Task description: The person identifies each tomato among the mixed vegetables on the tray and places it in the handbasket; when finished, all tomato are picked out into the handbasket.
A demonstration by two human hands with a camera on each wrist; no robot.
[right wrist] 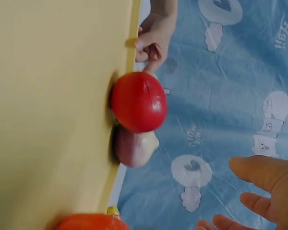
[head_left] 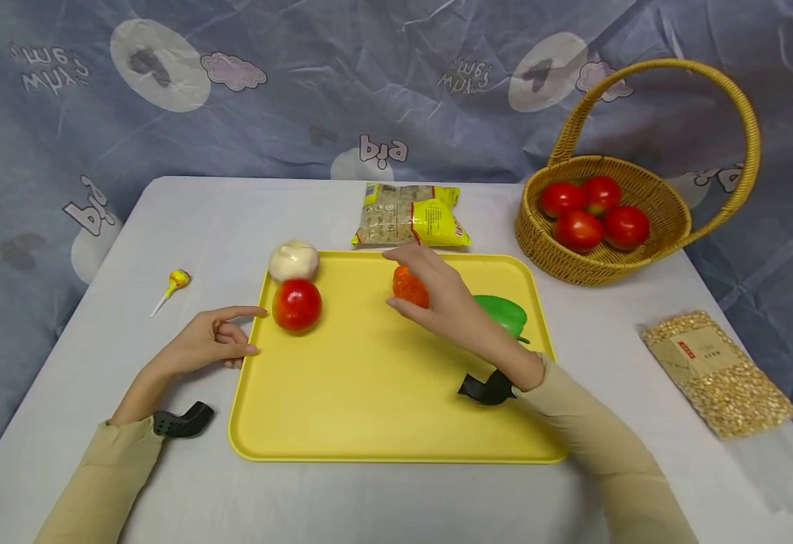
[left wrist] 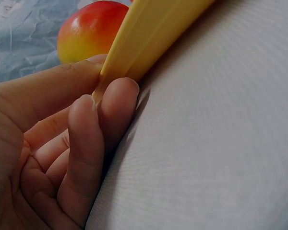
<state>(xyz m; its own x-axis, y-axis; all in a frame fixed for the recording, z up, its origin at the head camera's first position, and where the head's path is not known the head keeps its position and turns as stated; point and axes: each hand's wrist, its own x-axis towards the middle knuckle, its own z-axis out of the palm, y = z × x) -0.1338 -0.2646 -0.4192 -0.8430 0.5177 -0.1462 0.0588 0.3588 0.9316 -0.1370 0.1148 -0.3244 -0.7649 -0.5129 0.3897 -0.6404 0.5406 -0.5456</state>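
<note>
My left hand (head_left: 209,340) is at the left rim of a yellow tray (head_left: 382,400), and in the left wrist view its thumb and fingers pinch the rim (left wrist: 134,43). My right hand (head_left: 440,295) is above the tray, fingers spread and holding nothing. Partly behind it lies a bumpy orange-red fruit or vegetable (head_left: 410,287), its kind unclear. A green pepper (head_left: 505,311) is partly covered by my right forearm. In the tray's upper left corner, a red and yellow apple-like fruit (head_left: 297,305) sits against a whitish-purple onion-like bulb (head_left: 294,261).
A wicker basket (head_left: 552,257) with several tomatoes (head_left: 578,230) stands at the back right. Behind the tray lies a yellow and clear food packet (head_left: 410,215). A lollipop (head_left: 177,281) lies to the left, a bag of corn kernels (head_left: 719,374) to the right.
</note>
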